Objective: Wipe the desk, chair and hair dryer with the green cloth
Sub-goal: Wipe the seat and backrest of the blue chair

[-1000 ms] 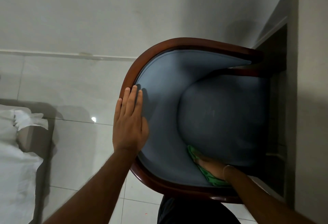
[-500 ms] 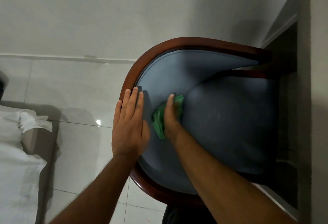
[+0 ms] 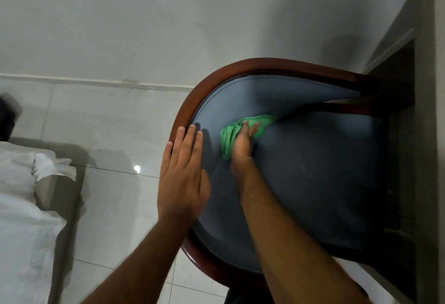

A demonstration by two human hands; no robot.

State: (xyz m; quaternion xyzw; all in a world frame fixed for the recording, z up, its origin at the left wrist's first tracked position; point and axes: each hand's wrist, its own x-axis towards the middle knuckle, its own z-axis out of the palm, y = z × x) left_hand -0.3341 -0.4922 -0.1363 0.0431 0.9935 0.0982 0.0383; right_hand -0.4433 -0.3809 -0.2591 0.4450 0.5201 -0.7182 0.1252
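A chair with blue-grey upholstery and a curved dark wooden frame fills the middle right, seen from above. My left hand lies flat on the top of its backrest, fingers together, holding nothing. My right hand presses the green cloth against the inner backrest where it meets the seat cushion. The cloth is bunched under my fingers and spreads to the upper right along the seam. No hair dryer is in view.
The desk stands at the right, with the chair's front tucked under it. A bed with white linen lies at the left. Glossy white floor tiles and a white wall lie beyond the chair.
My right hand has swept the green cloth from the lower edge of the seat up along the inner backrest toward the far side. My left hand has stayed on the backrest.
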